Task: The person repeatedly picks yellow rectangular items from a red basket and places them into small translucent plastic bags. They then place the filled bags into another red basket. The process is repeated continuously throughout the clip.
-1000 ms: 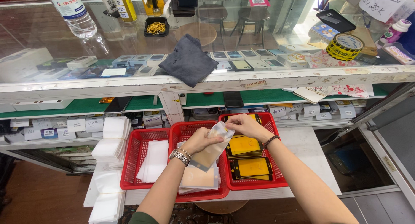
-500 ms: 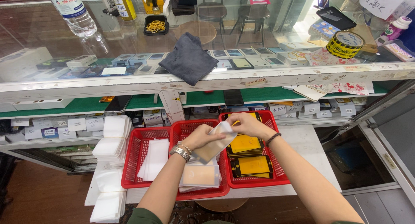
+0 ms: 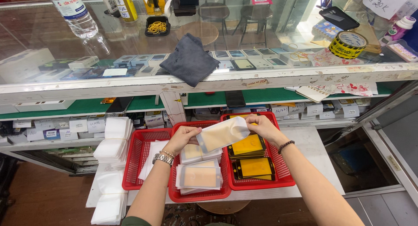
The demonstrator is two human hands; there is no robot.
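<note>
— Holding what, above the middle red basket (image 3: 174,195)?
— A clear sleeve with a tan insert (image 3: 223,134); the left hand (image 3: 183,137) pinches its near end, the right hand (image 3: 260,125) its far end, fingers closed on it.
— Beside it?
— Yellow-and-black packets (image 3: 249,146), right basket.

Three red baskets (image 3: 140,165) are showing a fine open mesh pattern on their walls. The packet (image 3: 223,134) is looking pale cream with a clear, glossy edge, and the stacked packets (image 3: 199,177) are showing the same cream under whitish film. The flat packs (image 3: 248,145) are glowing yellow-orange inside black borders. A dark grey cloth (image 3: 190,60) is lying plain and unpatterned. The tape roll (image 3: 347,44) is showing yellow with black markings. The white pile (image 3: 114,136) is looking plain white.
</note>
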